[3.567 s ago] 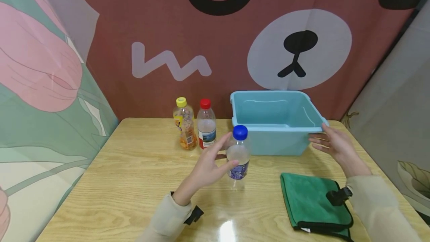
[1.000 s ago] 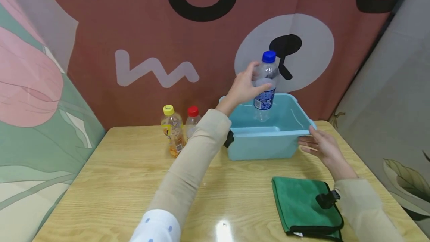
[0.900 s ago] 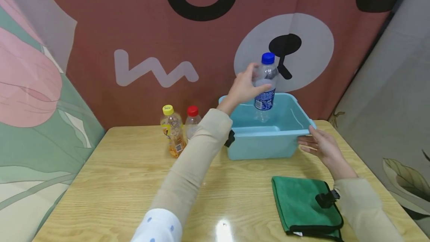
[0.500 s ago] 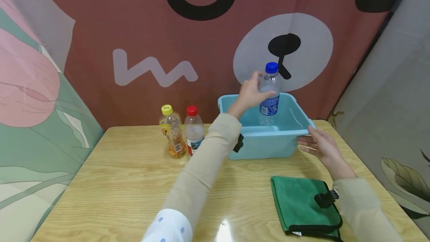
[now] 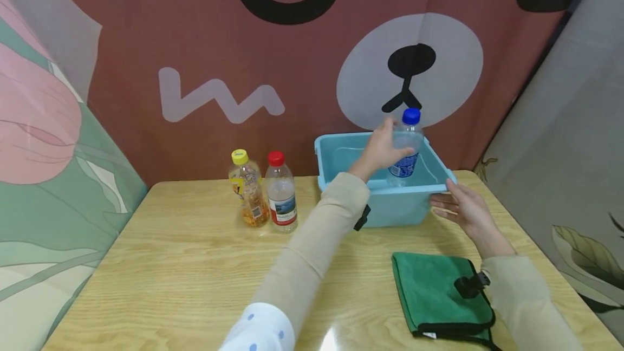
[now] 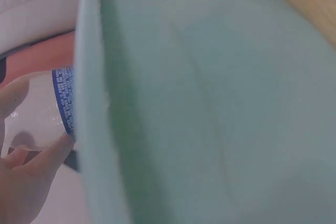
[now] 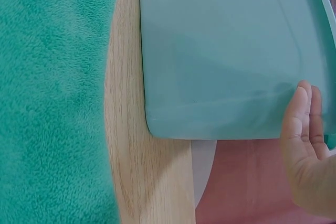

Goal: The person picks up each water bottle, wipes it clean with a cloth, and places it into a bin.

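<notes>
Clear bottle (image 5: 405, 166), blue cap and blue label, grasped by the left hand (image 5: 382, 149), thumb on one side and fingers on the other. Bottle held nearly upright, cap leaning slightly to the right; its lower part is inside the light-blue tub (image 5: 397, 211), toward the right end, with the cap above the rim. Whether the tub's floor is touched by the base cannot be told. Tub's near right corner gripped by the right hand (image 5: 472, 211): thumb laid on the rim, fingers set below it against the outer wall.

Red-capped bottle (image 5: 282, 199) and yellow-capped bottle (image 5: 252, 199) stood upright side by side, left of the tub; orange seen low in the latter. Green cloth (image 5: 434, 288), folded and edged in black, laid in front of the tub on the wooden table (image 5: 195, 280). Printed curtain (image 5: 302, 64) hung behind.
</notes>
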`<act>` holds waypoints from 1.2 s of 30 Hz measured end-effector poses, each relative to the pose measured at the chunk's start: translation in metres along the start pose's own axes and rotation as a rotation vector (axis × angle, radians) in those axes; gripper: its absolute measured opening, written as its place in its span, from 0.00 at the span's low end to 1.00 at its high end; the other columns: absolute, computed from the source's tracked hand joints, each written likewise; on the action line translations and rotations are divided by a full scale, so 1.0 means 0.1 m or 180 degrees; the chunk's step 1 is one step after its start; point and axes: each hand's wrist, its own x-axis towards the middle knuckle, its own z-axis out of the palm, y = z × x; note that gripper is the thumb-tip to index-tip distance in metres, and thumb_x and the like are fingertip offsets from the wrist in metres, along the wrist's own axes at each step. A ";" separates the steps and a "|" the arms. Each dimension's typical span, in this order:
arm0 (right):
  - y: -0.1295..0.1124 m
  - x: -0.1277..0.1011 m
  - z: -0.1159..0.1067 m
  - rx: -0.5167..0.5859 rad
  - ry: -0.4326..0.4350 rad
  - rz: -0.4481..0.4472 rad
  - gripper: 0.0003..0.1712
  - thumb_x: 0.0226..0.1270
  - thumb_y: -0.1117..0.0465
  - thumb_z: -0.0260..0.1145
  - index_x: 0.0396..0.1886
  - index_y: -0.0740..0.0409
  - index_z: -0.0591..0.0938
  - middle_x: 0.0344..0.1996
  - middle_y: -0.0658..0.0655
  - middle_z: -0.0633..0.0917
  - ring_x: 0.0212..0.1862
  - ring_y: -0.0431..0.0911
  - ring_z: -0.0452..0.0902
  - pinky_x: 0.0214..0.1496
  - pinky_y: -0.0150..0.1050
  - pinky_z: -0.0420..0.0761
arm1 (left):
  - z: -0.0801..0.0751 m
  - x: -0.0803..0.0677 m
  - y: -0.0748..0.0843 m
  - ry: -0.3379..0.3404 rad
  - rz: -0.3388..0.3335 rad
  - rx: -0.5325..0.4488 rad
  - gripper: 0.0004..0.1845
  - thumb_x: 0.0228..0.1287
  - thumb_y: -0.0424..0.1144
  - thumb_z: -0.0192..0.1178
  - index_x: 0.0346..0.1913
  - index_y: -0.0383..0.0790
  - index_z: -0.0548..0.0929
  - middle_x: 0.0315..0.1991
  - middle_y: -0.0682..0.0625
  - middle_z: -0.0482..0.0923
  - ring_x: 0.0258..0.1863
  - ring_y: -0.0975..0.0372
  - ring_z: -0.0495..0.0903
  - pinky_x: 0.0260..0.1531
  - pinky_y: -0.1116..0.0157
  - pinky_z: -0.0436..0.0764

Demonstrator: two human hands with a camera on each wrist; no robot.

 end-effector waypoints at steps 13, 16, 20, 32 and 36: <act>0.02 -0.03 0.09 -0.0070 0.0041 0.0044 0.44 0.67 0.46 0.51 0.69 0.69 0.44 0.29 0.47 0.84 0.35 0.41 0.82 0.36 0.37 0.82 | 0.23 -0.04 -0.07 -0.0056 -0.0226 0.0132 0.37 0.55 0.48 0.63 0.64 0.41 0.58 0.60 0.47 0.65 0.56 0.60 0.68 0.52 0.67 0.72; 0.02 -0.05 0.12 -0.0042 0.0038 0.0032 0.45 0.67 0.47 0.51 0.69 0.70 0.44 0.29 0.48 0.84 0.34 0.41 0.82 0.37 0.38 0.82 | 0.25 -0.06 -0.09 -0.0097 -0.0227 0.0194 0.38 0.56 0.48 0.63 0.64 0.41 0.57 0.60 0.47 0.65 0.56 0.59 0.68 0.52 0.67 0.73; 0.02 -0.08 0.14 -0.0032 0.0034 0.0001 0.45 0.67 0.47 0.52 0.69 0.71 0.44 0.28 0.49 0.84 0.34 0.41 0.82 0.38 0.38 0.82 | 0.30 -0.08 -0.11 -0.0183 -0.0267 0.0238 0.39 0.56 0.49 0.63 0.65 0.41 0.57 0.60 0.48 0.64 0.56 0.60 0.69 0.51 0.68 0.73; 0.03 -0.07 0.13 0.0052 0.0015 -0.0012 0.42 0.67 0.48 0.52 0.68 0.70 0.47 0.29 0.51 0.84 0.34 0.43 0.82 0.37 0.37 0.82 | 0.41 -0.05 -0.15 -0.0222 -0.0380 0.0447 0.41 0.56 0.49 0.63 0.67 0.40 0.55 0.61 0.45 0.64 0.56 0.58 0.69 0.52 0.66 0.72; 0.03 -0.08 0.14 0.0067 0.0009 0.0000 0.42 0.67 0.48 0.52 0.68 0.70 0.47 0.29 0.50 0.85 0.34 0.42 0.82 0.36 0.37 0.82 | 0.41 -0.04 -0.16 -0.0277 -0.0422 0.0529 0.41 0.57 0.50 0.61 0.69 0.41 0.53 0.63 0.45 0.61 0.57 0.57 0.68 0.54 0.65 0.72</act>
